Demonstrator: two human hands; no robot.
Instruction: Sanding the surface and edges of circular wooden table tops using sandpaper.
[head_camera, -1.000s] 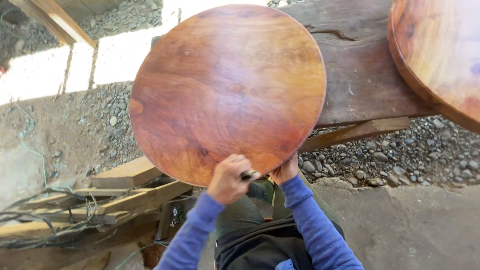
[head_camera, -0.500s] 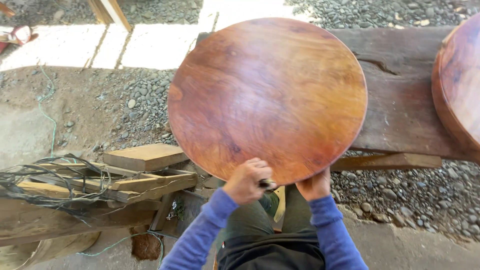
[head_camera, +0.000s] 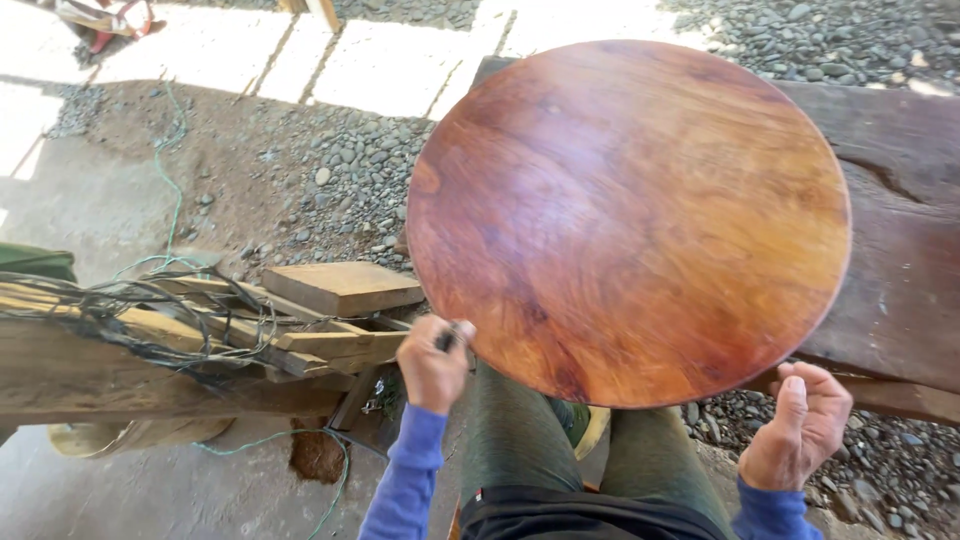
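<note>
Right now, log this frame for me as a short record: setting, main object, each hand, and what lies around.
setting: outdoors, gravel ground, seen from above
main object: round reddish wooden disc, glossy, resting on a dark wooden plank
left hand: closed around a small dark tool, at the disc's near-left edge
right hand: open, empty, just off the disc's near-right edge, not touching it
nearby left: stacked timber offcuts, tangled wires, green cord
person: blue sleeves, green trousers
</note>
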